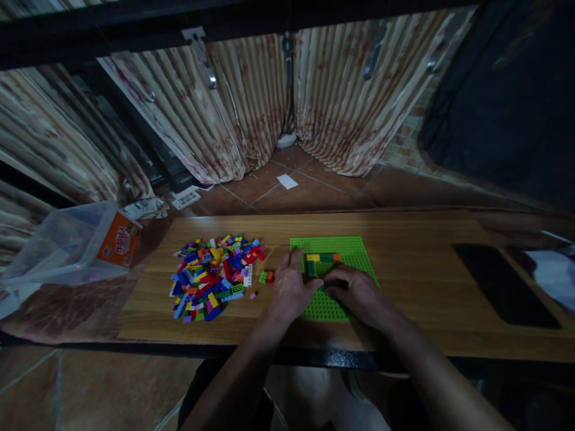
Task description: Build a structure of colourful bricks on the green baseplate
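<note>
A bright green studded baseplate [332,310] lies on the table under both hands. On it, a row of toy building bricks [322,257] in yellow, dark green and orange runs across, and a darker green-blue brick [311,269] extends from its left end toward me. My left hand [290,284] rests over the plate's left edge, fingers forward and thumb apart, stretched toward the bricks. Facing it, my right hand [358,291] has thumb and fingers closed in a pinch low over the plate, near my left thumb tip. Whatever the right fingertips hold is hidden.
A heap of loose colourful bricks [211,278] covers the table's left part. Small green [263,277] and red [270,277] bricks sit beside my left hand. A black flat slab [505,284] lies at right. Beyond the left edge stands a clear plastic bin [67,239].
</note>
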Available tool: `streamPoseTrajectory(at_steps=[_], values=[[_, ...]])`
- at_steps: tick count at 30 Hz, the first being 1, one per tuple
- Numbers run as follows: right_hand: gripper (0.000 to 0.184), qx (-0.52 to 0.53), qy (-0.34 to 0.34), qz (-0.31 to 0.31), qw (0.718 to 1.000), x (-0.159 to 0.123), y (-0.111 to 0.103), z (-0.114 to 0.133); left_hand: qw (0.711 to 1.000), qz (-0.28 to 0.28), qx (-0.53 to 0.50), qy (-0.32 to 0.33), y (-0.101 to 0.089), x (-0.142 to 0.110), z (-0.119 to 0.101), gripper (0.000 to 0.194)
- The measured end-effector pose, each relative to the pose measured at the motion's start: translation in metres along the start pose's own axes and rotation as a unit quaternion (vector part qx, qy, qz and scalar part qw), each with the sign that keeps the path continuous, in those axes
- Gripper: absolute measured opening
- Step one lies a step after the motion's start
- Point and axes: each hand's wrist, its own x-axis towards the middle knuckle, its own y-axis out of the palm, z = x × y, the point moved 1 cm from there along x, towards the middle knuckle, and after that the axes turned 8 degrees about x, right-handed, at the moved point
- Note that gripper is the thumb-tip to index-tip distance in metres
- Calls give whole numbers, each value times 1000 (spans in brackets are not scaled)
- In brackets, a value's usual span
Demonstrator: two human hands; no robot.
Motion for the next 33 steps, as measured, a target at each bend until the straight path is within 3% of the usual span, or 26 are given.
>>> streamPoseTrajectory(at_steps=[8,13,17,22,27,33], values=[[21,26,25,41,999,-2,-4,-13,997,-5,-70,25,-12,-8,5,62],[29,27,87,-38,995,2,-5,-5,991,-68,-117,15,-31,-11,9,38],[28,32,87,-104,990,5,6,15,982,-143,-125,12,-50,-11,24,30],[25,33,5,-100,994,11,31,32,979,-154,-131,9,-87,-9,60,26],[25,26,-59,-88,994,16,48,42,980,-181,-74,-46,-138,-19,96,27],[25,18,-86,-70,994,19,67,51,988,-94,11,-121,-187,-50,124,29]])
